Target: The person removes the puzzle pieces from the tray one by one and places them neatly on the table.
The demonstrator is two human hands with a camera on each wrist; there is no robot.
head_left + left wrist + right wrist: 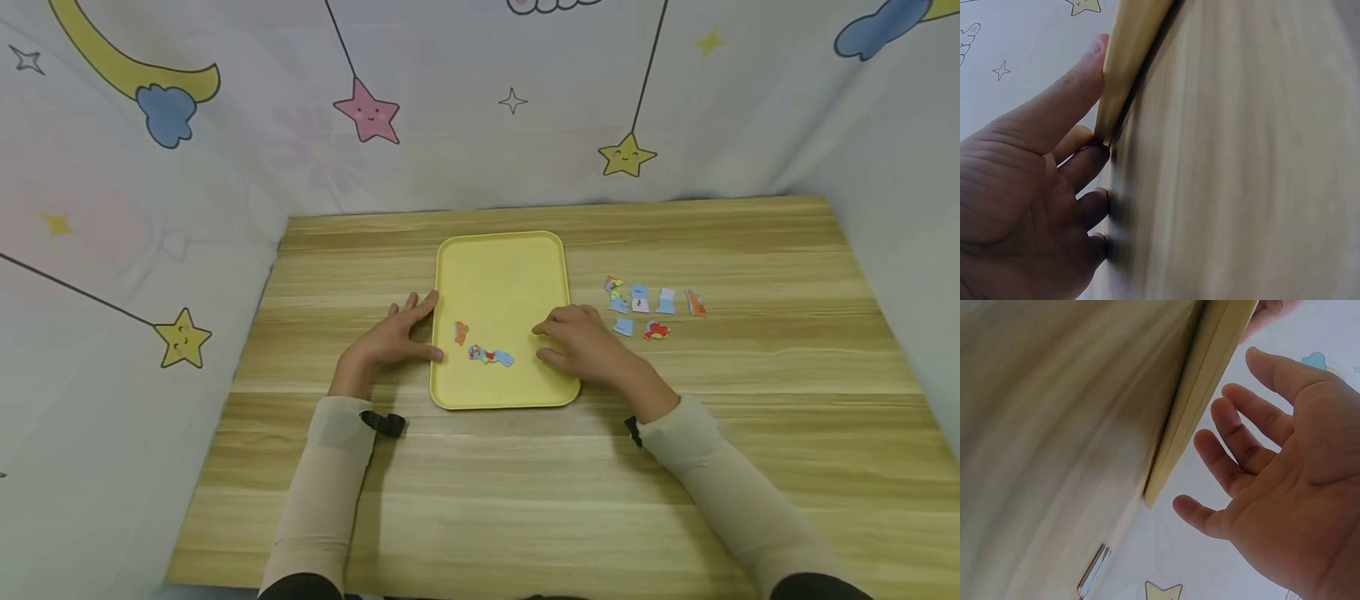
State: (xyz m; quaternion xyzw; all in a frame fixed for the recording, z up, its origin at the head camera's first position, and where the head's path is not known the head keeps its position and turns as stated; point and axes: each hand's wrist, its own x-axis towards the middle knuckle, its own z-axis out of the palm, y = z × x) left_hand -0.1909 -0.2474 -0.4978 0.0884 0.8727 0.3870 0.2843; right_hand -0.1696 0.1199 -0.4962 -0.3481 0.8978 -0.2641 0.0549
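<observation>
A shallow yellow tray (502, 275) lies on the table. My left hand (390, 335) rests at its left edge, thumb and forefinger spread apart along the rim; the thumb (1075, 81) touches the tray's side in the left wrist view. Over the tray's right part is my right hand (588, 346), palm down. The right wrist view shows its fingers (1235, 431) loosely bent and spread, holding nothing. Inside the tray are an orange puzzle piece (461, 332) and, just below it, a short row of joined blue, red and white puzzle pieces (491, 356).
Several loose puzzle pieces (640, 298) lie right of the tray, among them a red one (656, 330) and an orange one (696, 302). The wooden table (787, 333) backs onto a white curtain (465, 50) printed with stars and moons.
</observation>
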